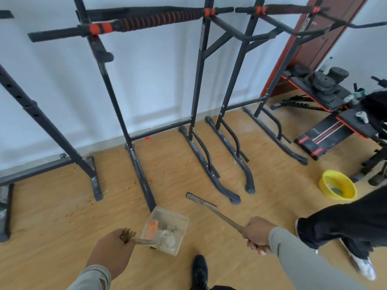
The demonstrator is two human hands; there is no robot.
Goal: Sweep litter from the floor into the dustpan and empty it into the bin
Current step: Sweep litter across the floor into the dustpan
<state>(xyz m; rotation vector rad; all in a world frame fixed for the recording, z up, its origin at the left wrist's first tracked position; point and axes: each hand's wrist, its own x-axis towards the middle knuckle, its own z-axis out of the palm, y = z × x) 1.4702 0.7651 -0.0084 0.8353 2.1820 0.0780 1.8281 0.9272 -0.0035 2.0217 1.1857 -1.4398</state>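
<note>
The left hand (113,251) is gripping the handle of the clear dustpan (165,230), its grip clamped on it; litter (161,232) is lying inside. The right hand (258,234) is clamping the broom (211,208) handle, its head hovering over the wooden floor (52,210). The yellow bin (337,188) is sitting well apart to the right.

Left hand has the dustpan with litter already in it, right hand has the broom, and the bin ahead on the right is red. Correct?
Not quite: the bin is yellow, not red, as the head view shows. The rest holds: the left hand grips the dustpan by its handle with litter inside, and the right hand grips the broom.
</note>
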